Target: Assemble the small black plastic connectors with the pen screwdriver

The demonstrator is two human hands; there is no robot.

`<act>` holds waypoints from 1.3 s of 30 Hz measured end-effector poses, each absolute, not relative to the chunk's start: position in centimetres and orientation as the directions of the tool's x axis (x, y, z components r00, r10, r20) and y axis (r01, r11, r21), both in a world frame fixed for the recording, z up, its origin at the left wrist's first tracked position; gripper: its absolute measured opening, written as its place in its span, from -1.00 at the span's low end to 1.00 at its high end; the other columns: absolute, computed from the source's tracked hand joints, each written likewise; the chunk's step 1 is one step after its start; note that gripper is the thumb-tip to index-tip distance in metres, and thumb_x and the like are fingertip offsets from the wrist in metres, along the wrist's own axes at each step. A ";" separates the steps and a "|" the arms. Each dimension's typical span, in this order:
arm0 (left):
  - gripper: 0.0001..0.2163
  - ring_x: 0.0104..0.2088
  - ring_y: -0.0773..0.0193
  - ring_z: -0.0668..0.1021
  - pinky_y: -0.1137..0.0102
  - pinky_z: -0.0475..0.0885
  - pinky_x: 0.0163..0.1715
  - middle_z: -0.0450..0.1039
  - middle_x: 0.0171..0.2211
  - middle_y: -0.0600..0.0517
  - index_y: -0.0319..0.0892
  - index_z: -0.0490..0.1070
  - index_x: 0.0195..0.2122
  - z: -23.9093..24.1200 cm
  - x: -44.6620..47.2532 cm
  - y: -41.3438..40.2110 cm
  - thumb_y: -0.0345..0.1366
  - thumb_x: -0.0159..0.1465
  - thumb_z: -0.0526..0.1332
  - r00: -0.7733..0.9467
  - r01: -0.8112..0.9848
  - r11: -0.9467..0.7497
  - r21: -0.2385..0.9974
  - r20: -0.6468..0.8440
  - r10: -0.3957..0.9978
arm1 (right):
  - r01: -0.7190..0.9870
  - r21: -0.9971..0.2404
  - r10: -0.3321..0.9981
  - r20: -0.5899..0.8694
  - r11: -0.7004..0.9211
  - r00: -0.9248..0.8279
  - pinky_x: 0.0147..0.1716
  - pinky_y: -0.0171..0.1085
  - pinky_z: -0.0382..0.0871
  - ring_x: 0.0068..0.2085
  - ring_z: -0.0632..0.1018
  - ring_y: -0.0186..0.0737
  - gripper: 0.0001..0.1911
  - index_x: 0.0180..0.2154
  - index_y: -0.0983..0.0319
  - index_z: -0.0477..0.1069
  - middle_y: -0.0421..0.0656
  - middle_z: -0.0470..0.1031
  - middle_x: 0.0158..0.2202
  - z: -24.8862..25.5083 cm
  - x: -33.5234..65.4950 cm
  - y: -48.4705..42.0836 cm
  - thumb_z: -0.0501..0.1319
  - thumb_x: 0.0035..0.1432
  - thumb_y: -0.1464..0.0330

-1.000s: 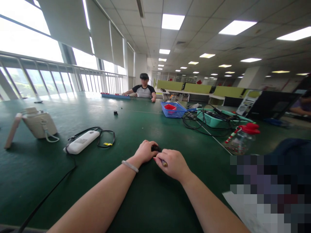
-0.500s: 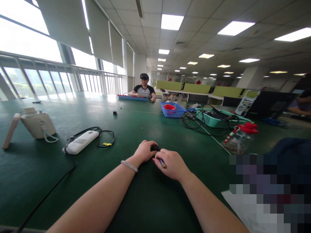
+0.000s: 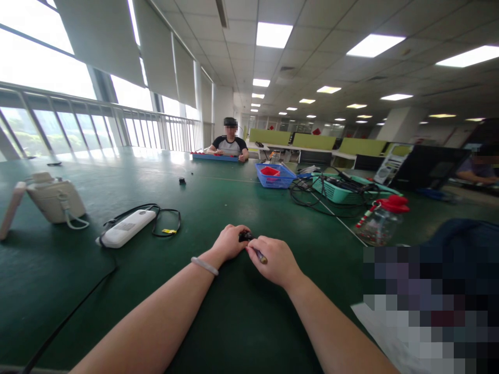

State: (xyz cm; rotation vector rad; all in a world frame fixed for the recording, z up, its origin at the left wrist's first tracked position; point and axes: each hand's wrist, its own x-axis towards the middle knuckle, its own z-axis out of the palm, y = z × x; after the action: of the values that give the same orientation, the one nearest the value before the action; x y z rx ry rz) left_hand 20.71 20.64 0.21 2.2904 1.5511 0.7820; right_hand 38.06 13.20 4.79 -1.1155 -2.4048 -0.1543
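My left hand [image 3: 230, 242] is closed around a small black part [image 3: 245, 236] low over the green table, and its exact kind is too small to make out. Close against it on the right, my right hand [image 3: 276, 261] grips a screwdriver [image 3: 261, 256]. The yellowish end of its handle sticks out toward me below the fingers. My right fingers hide the tool's tip, which points toward the black part. A pale bangle [image 3: 205, 266] circles my left wrist.
On the left are a white power strip [image 3: 127, 228] with black cord and a beige bag [image 3: 56, 200]. Rightward stand a blue basket [image 3: 275, 179], a green basket [image 3: 335, 189] with cables and a red-lidded jar [image 3: 380, 223]. A person [image 3: 230, 143] sits opposite behind a blue tray [image 3: 214, 157].
The view has shifted slightly. My right hand has turned the screwdriver a little, and more of the black part shows between my hands. Across the table, the person's arms have moved slightly.
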 end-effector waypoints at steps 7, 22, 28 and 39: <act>-0.64 -0.01 0.09 0.49 0.28 0.39 0.04 0.56 -0.11 -0.02 -0.05 0.50 -0.01 0.2 20.7 20.7 -0.25 0.14 0.28 0.287 0.772 -0.394 0.499 0.279 0.916 | 0.750 -0.107 0.697 0.472 0.653 -0.540 -0.41 -0.30 0.20 -0.42 0.45 -0.31 -0.73 -0.32 0.21 0.51 -0.16 0.53 -0.37 4.8 38.1 13.3 0.07 0.33 0.31; -0.65 -0.02 0.09 0.49 0.27 0.41 0.01 0.56 -0.14 -0.02 -0.06 0.47 -0.04 0.3 20.9 20.5 -0.30 0.11 0.29 0.266 0.769 -0.380 0.514 0.283 0.921 | 0.743 -0.109 0.679 0.509 0.660 -0.529 -0.43 -0.32 0.17 -0.45 0.43 -0.34 -0.72 -0.38 0.21 0.50 -0.19 0.48 -0.43 4.4 38.2 13.5 0.08 0.32 0.31; -0.63 -0.01 0.08 0.49 0.28 0.41 0.00 0.55 -0.14 -0.02 -0.05 0.47 -0.03 0.3 20.9 20.5 -0.33 0.10 0.28 0.263 0.776 -0.367 0.513 0.266 0.928 | 0.726 -0.099 0.670 0.484 0.681 -0.562 -0.41 -0.32 0.19 -0.41 0.47 -0.32 -0.69 -0.34 0.18 0.55 -0.18 0.50 -0.40 4.1 38.2 13.7 0.09 0.34 0.26; -0.51 0.06 0.06 0.47 0.27 0.35 0.09 0.52 -0.03 -0.08 -0.11 0.36 0.14 0.3 21.0 20.3 -0.23 0.16 0.31 0.251 0.808 -0.348 0.476 0.256 0.934 | 0.692 -0.253 0.687 0.556 0.676 -0.468 -0.40 -0.36 0.23 -0.40 0.47 -0.34 -0.70 -0.34 0.19 0.54 -0.18 0.50 -0.38 3.4 38.9 14.5 0.10 0.34 0.24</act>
State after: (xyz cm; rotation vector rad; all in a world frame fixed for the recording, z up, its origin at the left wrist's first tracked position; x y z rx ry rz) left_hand 20.99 20.34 0.27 2.2762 1.6243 0.7366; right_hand 38.91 14.46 3.44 -1.0567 -2.2487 -0.0107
